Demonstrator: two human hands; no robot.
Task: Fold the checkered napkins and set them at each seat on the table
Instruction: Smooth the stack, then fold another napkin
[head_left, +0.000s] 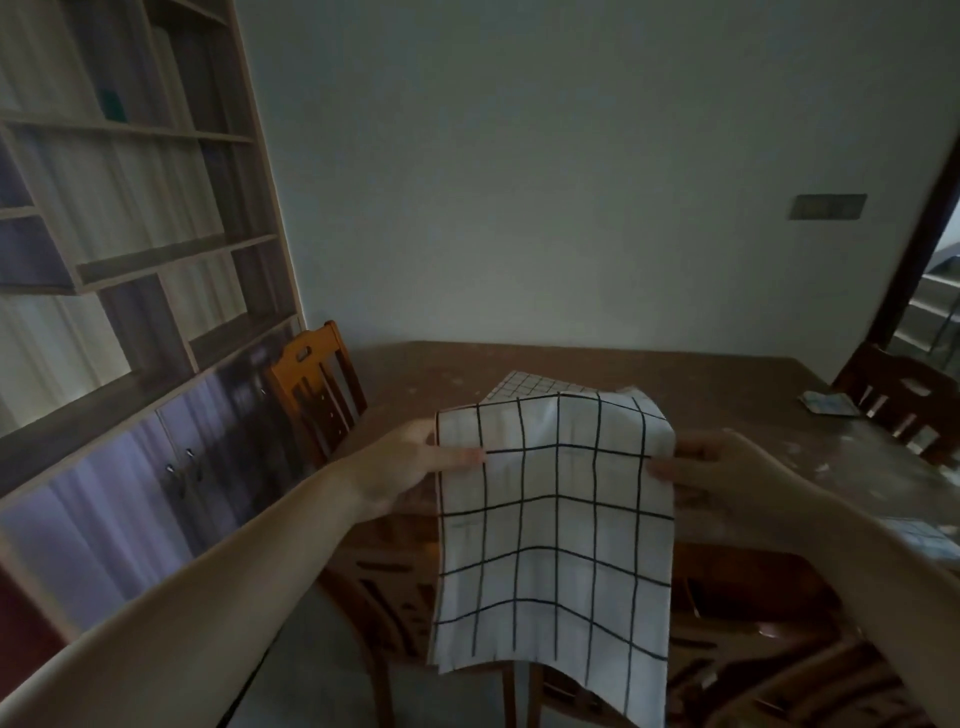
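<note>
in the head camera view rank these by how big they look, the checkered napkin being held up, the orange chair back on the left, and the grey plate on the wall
1. Checkered napkin, though it is nearest the camera, which inflates it.
2. Orange chair back.
3. Grey wall plate, smallest and farthest.

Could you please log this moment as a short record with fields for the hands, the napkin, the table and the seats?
left hand: pinches the left edge of the checkered napkin
right hand: pinches its right edge
napkin state: held in the air, lower part hanging
second napkin: lies on the table behind
chairs: one at the left, one at the right
</note>
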